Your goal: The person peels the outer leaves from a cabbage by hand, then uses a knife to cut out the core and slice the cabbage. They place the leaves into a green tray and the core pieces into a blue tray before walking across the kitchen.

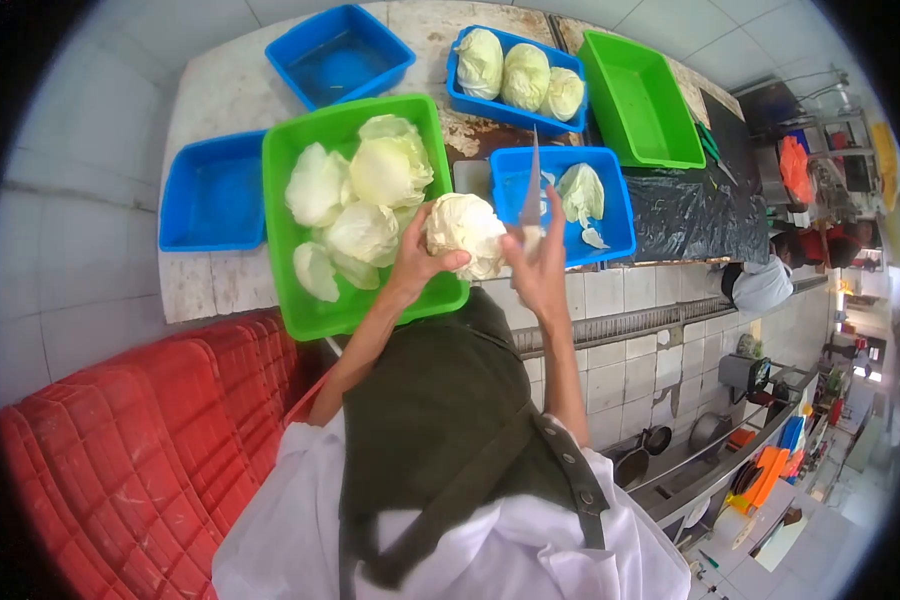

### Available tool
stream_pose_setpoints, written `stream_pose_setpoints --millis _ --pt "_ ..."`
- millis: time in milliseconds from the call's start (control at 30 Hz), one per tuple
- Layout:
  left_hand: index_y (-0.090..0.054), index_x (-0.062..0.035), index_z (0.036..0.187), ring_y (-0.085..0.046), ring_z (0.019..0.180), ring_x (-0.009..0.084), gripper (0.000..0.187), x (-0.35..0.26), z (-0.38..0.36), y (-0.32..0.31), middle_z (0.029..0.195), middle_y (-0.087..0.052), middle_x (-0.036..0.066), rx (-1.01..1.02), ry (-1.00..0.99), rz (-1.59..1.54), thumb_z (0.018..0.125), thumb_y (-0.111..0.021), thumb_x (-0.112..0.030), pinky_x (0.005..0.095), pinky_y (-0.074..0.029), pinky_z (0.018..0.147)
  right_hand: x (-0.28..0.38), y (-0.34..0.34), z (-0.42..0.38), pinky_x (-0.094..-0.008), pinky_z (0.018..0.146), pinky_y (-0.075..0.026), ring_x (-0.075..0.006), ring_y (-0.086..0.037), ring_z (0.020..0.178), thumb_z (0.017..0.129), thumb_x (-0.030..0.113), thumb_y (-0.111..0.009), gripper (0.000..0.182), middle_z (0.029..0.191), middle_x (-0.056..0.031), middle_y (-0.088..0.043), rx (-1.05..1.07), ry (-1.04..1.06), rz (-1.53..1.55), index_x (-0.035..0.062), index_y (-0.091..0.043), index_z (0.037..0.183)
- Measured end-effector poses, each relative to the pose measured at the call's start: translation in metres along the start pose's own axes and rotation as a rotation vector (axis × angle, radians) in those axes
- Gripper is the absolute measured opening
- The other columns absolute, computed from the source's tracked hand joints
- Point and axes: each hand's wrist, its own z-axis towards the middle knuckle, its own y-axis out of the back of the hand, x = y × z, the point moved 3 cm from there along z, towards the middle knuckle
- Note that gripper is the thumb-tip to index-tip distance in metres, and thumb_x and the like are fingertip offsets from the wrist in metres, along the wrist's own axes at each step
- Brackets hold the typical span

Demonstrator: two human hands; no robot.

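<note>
A pale, peeled cabbage head (465,235) rests in my left hand (418,256), whose fingers and thumb wrap round its left side. My right hand (540,262) is closed on the handle of a knife (533,185), its blade pointing up and away from me. The right hand's thumb is close to the cabbage's right side. Loose cabbage leaves (362,232) lie in the large green tray (285,270) at the left. Behind my right hand, a blue tray (618,215) contains a leafy piece (581,194) and small scraps.
Three cabbages (525,77) fill a blue tray (510,112) at the back. Other trays are a green one (642,100) and two blue ones (340,58) (213,190). Red crates (160,430) stand at the lower left. Another person (762,285) is at the far right.
</note>
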Motion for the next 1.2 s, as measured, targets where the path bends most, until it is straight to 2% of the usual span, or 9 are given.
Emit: stream_pose_setpoints --millis 67,100,167,200,267,400,733,1000,1200 --pt "-0.041 0.0007 0.137 -0.059 0.113 0.0214 0.088 -0.001 -0.001 0.006 0.124 -0.059 0.012 -0.058 -0.039 0.024 0.065 -0.088 -0.017 0.0348 -0.049 0.098 0.015 0.013 -0.007 -0.039 0.075 -0.052 -0.0263 -0.067 0.088 0.095 0.015 -0.061 0.052 0.102 -0.0204 -0.065 -0.026 -0.222 -0.091 0.0016 -0.034 0.138" --pt "-0.042 0.0015 0.135 -0.061 0.11 0.0214 0.086 -0.004 0.0 0.01 0.122 -0.06 0.012 -0.081 -0.107 -0.026 0.064 -0.088 -0.016 0.0347 -0.05 0.096 0.021 0.017 -0.013 -0.039 0.075 -0.052 -0.0263 -0.067 0.088 0.095 0.015 -0.061 0.052 0.102 -0.0204 -0.065 -0.021 -0.222 -0.09 0.0016 -0.034 0.138" --pt "-0.044 0.0023 0.133 -0.063 0.107 0.0213 0.085 -0.009 -0.001 0.016 0.12 -0.061 0.013 -0.111 -0.174 -0.076 0.062 -0.089 -0.014 0.0347 -0.052 0.094 0.027 0.019 -0.027 -0.0434 0.059 -0.048 -0.0316 -0.065 0.06 0.1 0.015 -0.049 0.025 0.069 -0.017 -0.064 0.144 -0.228 -0.364 0.0035 -0.044 0.122" --pt "-0.044 0.0024 0.132 -0.063 0.108 0.0217 0.085 -0.013 -0.002 0.017 0.12 -0.061 0.013 -0.109 -0.185 -0.109 0.062 -0.089 -0.012 0.0348 -0.052 0.094 0.025 0.016 -0.032 -0.0434 0.059 -0.048 -0.0316 -0.065 0.06 0.1 0.015 -0.049 0.025 0.069 -0.017 -0.064 0.148 -0.231 -0.363 0.0035 -0.044 0.122" --pt "-0.044 0.0025 0.132 -0.062 0.108 0.022 0.084 -0.02 -0.002 0.019 0.12 -0.06 0.013 -0.105 -0.192 -0.147 0.061 -0.088 -0.011 0.035 -0.052 0.095 0.029 0.0 -0.041 -0.0445 0.05 -0.045 -0.0366 -0.063 0.058 0.098 0.012 -0.054 0.024 0.062 -0.0194 -0.059 0.274 0.127 -0.552 0.0045 -0.046 0.118" --pt "-0.044 0.0022 0.132 -0.062 0.108 0.0225 0.083 -0.03 -0.007 0.016 0.12 -0.061 0.013 -0.139 -0.226 -0.139 0.062 -0.088 -0.008 0.0354 -0.051 0.095 0.024 -0.013 -0.038 -0.0525 0.056 -0.046 -0.0427 -0.062 0.064 0.094 0.011 -0.056 0.025 0.071 -0.0232 -0.062 0.328 0.125 -0.704 0.005 -0.046 0.116" --pt "-0.044 0.0021 0.131 -0.062 0.109 0.0203 0.079 -0.032 -0.012 0.02 0.119 -0.061 0.012 -0.164 -0.221 -0.176 0.065 -0.088 -0.005 0.0338 -0.051 0.095 0.009 -0.006 -0.027 -0.0507 0.056 -0.048 -0.0426 -0.063 0.064 0.092 0.006 -0.058 0.031 0.07 -0.0227 -0.063 0.403 0.32 -0.801 0.0028 -0.044 0.12" --pt "-0.047 0.0026 0.128 -0.064 0.104 0.02 0.072 -0.039 -0.016 0.016 0.115 -0.063 0.012 -0.237 -0.21 -0.127 0.067 -0.086 -0.001 0.0337 -0.052 0.093 0.006 -0.011 -0.018 -0.0565 0.057 -0.043 -0.0486 -0.059 0.067 0.093 0.005 -0.051 0.026 0.066 -0.0297 -0.057 0.583 0.103 -0.717 0.002 -0.041 0.117" --pt "-0.048 0.0025 0.129 -0.064 0.104 0.0204 0.065 -0.024 -0.016 0.017 0.116 -0.063 0.012 -0.213 -0.13 -0.196 0.073 -0.08 0.001 0.0344 -0.053 0.092 0.005 -0.007 -0.028 -0.0548 0.055 -0.045 -0.0469 -0.059 0.063 0.091 0.006 -0.055 0.025 0.061 -0.025 -0.055 0.594 0.113 -0.723 0.0015 -0.037 0.108"
